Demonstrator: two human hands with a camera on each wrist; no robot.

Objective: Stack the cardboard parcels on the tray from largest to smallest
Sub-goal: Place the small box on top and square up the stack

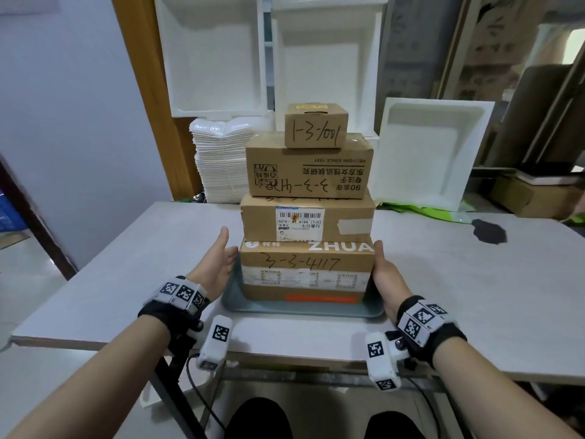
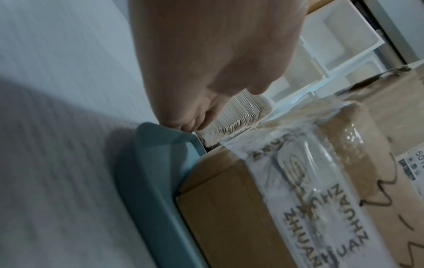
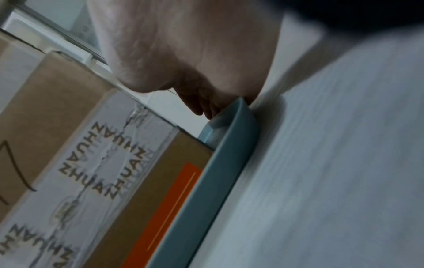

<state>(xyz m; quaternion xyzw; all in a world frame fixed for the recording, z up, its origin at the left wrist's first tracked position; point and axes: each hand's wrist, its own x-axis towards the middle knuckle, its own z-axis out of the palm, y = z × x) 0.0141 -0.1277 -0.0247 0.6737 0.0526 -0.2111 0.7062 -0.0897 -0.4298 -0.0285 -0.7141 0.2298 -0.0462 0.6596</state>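
Observation:
Four cardboard parcels stand stacked on a teal tray (image 1: pixel 300 309) near the table's front edge. The largest parcel (image 1: pixel 305 264), marked 3-3-4117, is at the bottom. A labelled parcel (image 1: pixel 307 221) lies on it, then a printed one (image 1: pixel 308 169), and the smallest parcel (image 1: pixel 316 126) sits on top. My left hand (image 1: pixel 221 261) is by the tray's left side, thumb up, and its fingers (image 2: pixel 183 125) touch the tray rim (image 2: pixel 146 181). My right hand (image 1: pixel 384 274) lies against the bottom parcel's right edge, its fingers (image 3: pixel 206 107) reaching down onto the tray rim (image 3: pixel 220 181).
White foam trays (image 1: pixel 218 55) lean against the wall behind the table, one more (image 1: pixel 433 153) at the right. A pile of white bags (image 1: pixel 221 163) stands behind the parcels. A dark patch (image 1: pixel 489 231) marks the grey table (image 1: pixel 459 296) at the right.

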